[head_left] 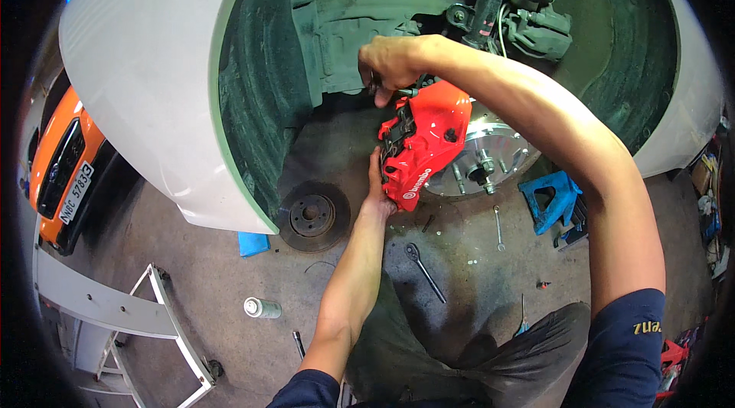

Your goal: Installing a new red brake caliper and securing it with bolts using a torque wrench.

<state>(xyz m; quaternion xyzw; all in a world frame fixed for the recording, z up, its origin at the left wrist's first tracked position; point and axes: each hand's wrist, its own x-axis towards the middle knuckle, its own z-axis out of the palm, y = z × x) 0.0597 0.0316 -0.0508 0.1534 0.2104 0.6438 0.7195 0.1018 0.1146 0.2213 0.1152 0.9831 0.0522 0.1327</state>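
Observation:
A large red brake caliper [440, 132] sits over the left part of the shiny brake disc [501, 149], inside an open wheel arch. My left hand [378, 187] grips its lower end from the left, with fingers partly hidden behind it. Reaching across above it, my right hand [394, 63] has its fingers curled close to the caliper's upper end, beside a small dark fitting [407, 92]. Whatever lies between those fingers is hidden. Wheel studs stick out around the hub [485, 167]. A grey caliper [540, 33] is beside the strut [487, 14], above my right forearm.
White bodywork [161, 63] borders the arch. On the floor are a worn brake disc [310, 215], a ratchet [426, 272], a spanner [499, 228] and a spray can [262, 308]. A blue stand [551, 200] is at right; a white frame [184, 358] and orange car [65, 171] are left.

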